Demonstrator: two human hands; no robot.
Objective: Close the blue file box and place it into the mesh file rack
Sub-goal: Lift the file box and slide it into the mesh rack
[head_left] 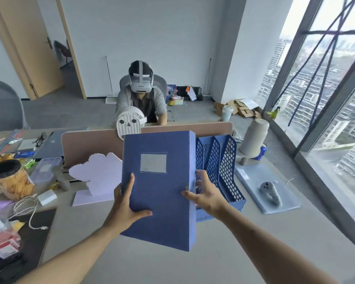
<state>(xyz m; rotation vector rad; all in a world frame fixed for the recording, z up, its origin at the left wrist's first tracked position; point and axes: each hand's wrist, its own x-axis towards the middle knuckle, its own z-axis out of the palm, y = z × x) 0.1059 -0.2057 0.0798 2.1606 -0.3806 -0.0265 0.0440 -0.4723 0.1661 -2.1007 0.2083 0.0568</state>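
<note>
The blue file box [160, 193] is shut and held upright above the desk, its front with a grey label window facing me. My left hand [125, 206] grips its left edge, thumb across the front. My right hand [205, 193] holds the right spine side near the clasp, fingers spread around the edge. The blue mesh file rack [223, 167] stands just right of and behind the box, its slots angled away; the box hides the rack's left part.
A lilac cloud-shaped stand [96, 175] sits left of the box. A desk divider [86, 144] with a small fan [129, 121] runs behind. A controller [272, 193] lies on a grey pad at right. Jar, cables and clutter fill the left. A person sits opposite.
</note>
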